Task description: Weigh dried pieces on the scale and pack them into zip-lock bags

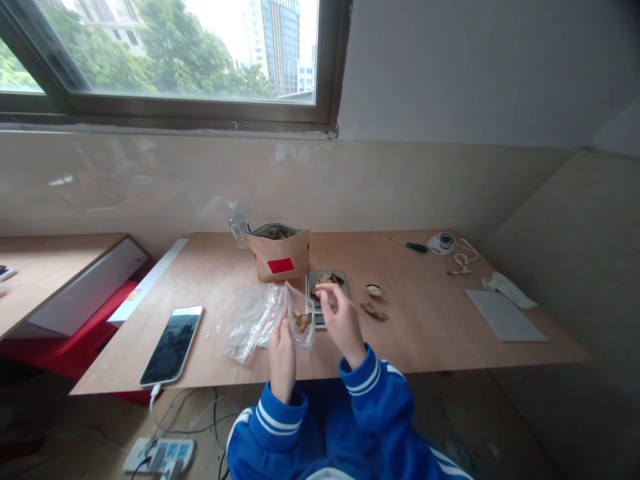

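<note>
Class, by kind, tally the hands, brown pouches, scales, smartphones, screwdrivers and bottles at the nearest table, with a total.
Left hand, right hand: 2
Brown paper pouch: 1
Scale: 1
Smartphone: 1
Screwdriver: 1
Plastic bottle: 1
Total: 7

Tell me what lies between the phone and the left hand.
In the head view, clear plastic bags lie on the table between the phone and the left hand, which holds an open bag with brown pieces inside.

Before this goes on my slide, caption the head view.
The left hand holds a clear bag with brown pieces; the right hand is at a small scale, near an open paper pouch.
</note>
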Available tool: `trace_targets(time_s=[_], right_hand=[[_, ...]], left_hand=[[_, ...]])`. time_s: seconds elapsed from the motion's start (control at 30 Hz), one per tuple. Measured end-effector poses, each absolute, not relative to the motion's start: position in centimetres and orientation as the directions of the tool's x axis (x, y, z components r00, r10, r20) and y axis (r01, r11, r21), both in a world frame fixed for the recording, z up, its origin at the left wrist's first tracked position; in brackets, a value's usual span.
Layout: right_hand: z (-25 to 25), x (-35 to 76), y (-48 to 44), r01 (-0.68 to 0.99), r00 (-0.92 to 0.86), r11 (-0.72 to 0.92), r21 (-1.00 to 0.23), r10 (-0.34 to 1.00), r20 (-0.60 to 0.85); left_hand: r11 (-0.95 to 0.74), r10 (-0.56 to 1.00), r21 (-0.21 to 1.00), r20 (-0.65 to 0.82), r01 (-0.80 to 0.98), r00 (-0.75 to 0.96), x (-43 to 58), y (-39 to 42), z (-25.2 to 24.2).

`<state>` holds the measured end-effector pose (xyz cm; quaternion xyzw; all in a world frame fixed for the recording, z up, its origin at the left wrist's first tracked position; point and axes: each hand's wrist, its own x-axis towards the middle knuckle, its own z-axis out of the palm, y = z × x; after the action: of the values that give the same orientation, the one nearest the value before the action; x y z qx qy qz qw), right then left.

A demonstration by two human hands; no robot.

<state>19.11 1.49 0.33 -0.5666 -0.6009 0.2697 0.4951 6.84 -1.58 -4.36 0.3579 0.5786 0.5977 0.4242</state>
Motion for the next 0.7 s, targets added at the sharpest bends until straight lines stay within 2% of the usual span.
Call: trace_targets(time_s=[0.1,0.2,0.37,0.5,0.6,0.67,0.7], right_hand=[[-2.0,21.5,4.5,0.554,0.187,0.26,-0.791,0.887,0.423],[-5.3,23.5,8.0,0.701,0.096,0.169,-0.693,0.941,0.325],[-8.5,24.9,10.5,0.687,0.125,0.121,-0.716,0.952,0.281],[-7.7,25.2,9.7,0.633,0.158,0.138,-0.762,0.94,0.301],[-4.8,24.5,7.4,0.486,0.202,0.188,-0.853,0.926,0.319],[-2.0,23.5,5.0,0.133,0.197,0.239,-0.962,0.945,0.262],[-0.7,22.8,3.8,-0.025,0.105,0.212,-0.977,0.972,0.208]], left_hand=[[0.047,0.915,0.983,-0.113,-0.175,-0.388,6.3,-1.5,-4.3],[0.04,0.924,0.972,-0.125,-0.233,-0.362,6.2,-1.6,-4.4],[0.035,0.929,0.971,-0.118,-0.235,-0.35,6.5,-1.9,-4.3],[0.026,0.935,0.965,-0.116,-0.261,-0.335,6.8,-2.0,-3.3],[0.033,0.934,0.959,-0.129,-0.28,-0.333,7.1,-1.9,-3.1],[0.05,0.929,0.955,-0.152,-0.292,-0.338,7.3,-1.7,-3.5],[0.058,0.926,0.955,-0.16,-0.292,-0.341,7.4,-1.7,-3.7]])
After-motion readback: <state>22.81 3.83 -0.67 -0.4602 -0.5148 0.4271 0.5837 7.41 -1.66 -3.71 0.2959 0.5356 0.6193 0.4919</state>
